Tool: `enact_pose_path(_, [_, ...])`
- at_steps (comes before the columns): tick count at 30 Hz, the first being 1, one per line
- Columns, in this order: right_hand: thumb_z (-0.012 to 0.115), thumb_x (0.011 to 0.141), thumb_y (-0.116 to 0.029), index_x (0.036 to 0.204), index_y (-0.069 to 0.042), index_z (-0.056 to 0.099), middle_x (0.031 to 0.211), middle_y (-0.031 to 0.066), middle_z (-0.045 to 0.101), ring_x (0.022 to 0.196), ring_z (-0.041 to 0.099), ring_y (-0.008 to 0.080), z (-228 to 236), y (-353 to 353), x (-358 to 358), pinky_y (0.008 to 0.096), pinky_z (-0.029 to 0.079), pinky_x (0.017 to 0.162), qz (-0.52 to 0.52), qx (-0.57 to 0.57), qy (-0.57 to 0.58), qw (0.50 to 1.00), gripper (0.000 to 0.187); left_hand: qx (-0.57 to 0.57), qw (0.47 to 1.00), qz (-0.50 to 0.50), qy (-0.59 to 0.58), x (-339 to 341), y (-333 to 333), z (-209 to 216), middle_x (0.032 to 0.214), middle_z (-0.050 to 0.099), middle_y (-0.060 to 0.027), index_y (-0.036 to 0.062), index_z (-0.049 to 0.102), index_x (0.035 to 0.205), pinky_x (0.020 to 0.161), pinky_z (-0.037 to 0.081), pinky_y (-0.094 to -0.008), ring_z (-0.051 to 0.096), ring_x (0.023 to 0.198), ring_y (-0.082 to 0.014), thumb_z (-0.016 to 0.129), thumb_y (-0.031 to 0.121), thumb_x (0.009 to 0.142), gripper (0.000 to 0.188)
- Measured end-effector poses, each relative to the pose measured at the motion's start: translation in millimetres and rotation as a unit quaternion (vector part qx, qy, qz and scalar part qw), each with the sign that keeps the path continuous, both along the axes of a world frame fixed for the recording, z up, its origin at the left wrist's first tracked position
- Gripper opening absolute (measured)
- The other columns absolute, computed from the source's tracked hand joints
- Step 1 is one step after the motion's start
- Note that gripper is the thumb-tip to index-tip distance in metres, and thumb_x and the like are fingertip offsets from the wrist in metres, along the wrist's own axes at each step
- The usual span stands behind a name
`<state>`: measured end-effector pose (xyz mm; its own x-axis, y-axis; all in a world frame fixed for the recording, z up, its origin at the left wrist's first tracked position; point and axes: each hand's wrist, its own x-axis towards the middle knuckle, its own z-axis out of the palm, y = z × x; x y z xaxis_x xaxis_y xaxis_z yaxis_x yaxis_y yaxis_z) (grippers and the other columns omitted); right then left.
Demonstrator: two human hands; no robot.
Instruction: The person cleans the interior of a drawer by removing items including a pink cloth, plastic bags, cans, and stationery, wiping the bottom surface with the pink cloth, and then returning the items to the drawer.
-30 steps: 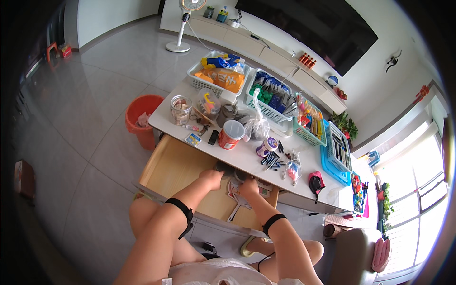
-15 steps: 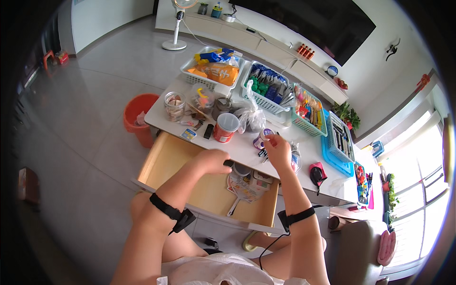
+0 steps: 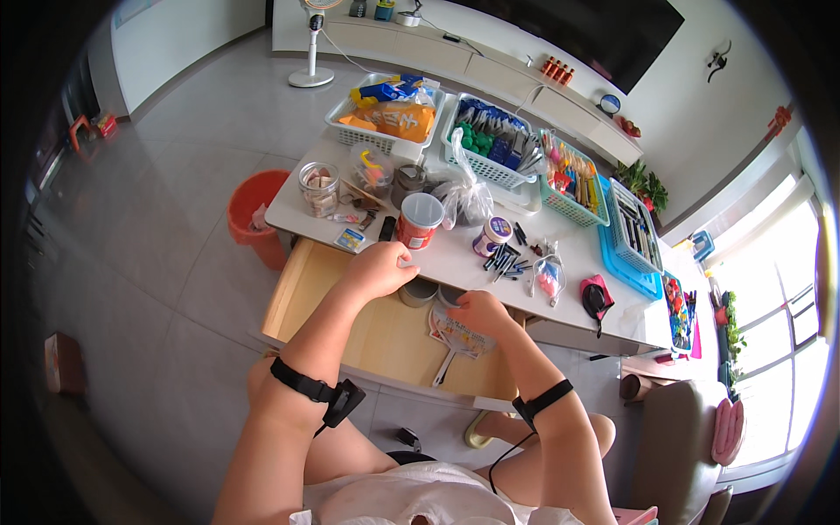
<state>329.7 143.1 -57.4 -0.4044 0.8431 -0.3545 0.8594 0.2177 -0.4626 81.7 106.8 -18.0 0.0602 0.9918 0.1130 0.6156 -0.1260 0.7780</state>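
My left hand (image 3: pixel 383 269) hangs over the pulled-out drawer (image 3: pixel 319 302) at the table's front edge, close to a red tub with a pale lid (image 3: pixel 418 220). Its fingers are curled; what they hold, if anything, is hidden. Inside the drawer, my right hand (image 3: pixel 481 313) is closed beside a round grey container (image 3: pixel 417 293) and above a white-handled fan (image 3: pixel 446 346). I cannot make out what is between its fingers. A purple-and-white jar (image 3: pixel 493 236) stands on the table, with several dark pen-like sticks (image 3: pixel 506 262) lying beside it.
Baskets of packets (image 3: pixel 494 144) line the table's back. A glass jar (image 3: pixel 320 188), a knotted plastic bag (image 3: pixel 465 201) and a small black-and-pink pouch (image 3: pixel 597 297) also lie on the tabletop. An orange bin (image 3: pixel 258 219) stands left; a chair (image 3: pixel 674 446) stands right.
My right hand has moved from the purple-and-white jar down into the drawer. My left hand has shifted up and left; the small black object at its fingertips no longer shows there.
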Motion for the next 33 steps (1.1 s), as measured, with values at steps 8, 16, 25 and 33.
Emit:
enact_pose_path(8, [0.064,0.070,-0.041,0.108,0.008,0.056,0.108,0.0301,0.057,0.113,0.050,0.0329,-78,15,-2,0.0352,0.042,0.094,-0.067,0.015,-0.070,0.995,0.063,-0.053,0.991,-0.048,0.116,7,-22,-1,0.090,0.065,-0.0125,0.0034,0.061,0.103,0.070,0.049,-0.0361,0.062,0.083,-0.0264,0.066,0.033,0.077,0.040])
enact_pose_path(16, [0.064,0.068,-0.038,0.106,0.006,0.058,0.105,0.0272,0.059,0.102,0.056,0.0354,-59,1,-26,0.0367,0.046,0.088,-0.137,0.054,0.092,0.985,0.059,-0.104,0.979,-0.074,0.156,13,-37,4,0.100,0.064,-0.0132,0.0053,0.061,0.107,0.078,0.048,-0.0373,0.060,0.093,-0.0277,0.064,0.033,0.077,0.041])
enact_pose_path(25, [0.062,0.074,-0.029,0.093,-0.009,0.068,0.086,0.0131,0.067,0.079,0.065,0.0248,27,-2,-4,0.0332,0.050,0.072,-0.117,0.025,0.126,0.985,0.029,-0.081,0.987,-0.048,0.128,18,-23,2,0.092,0.065,-0.0134,0.0031,0.062,0.103,0.073,0.049,-0.0362,0.062,0.087,-0.0271,0.067,0.033,0.075,0.041])
enact_pose_path(33, [0.062,0.074,-0.019,0.089,-0.005,0.067,0.069,0.0075,0.064,0.063,0.061,0.0176,92,24,-16,0.0299,0.047,0.061,-0.162,0.198,0.236,0.937,0.021,-0.025,0.998,0.053,0.019,5,-7,15,0.082,0.065,-0.0131,0.0028,0.064,0.097,0.070,0.049,-0.0370,0.063,0.079,-0.0284,0.067,0.031,0.075,0.036])
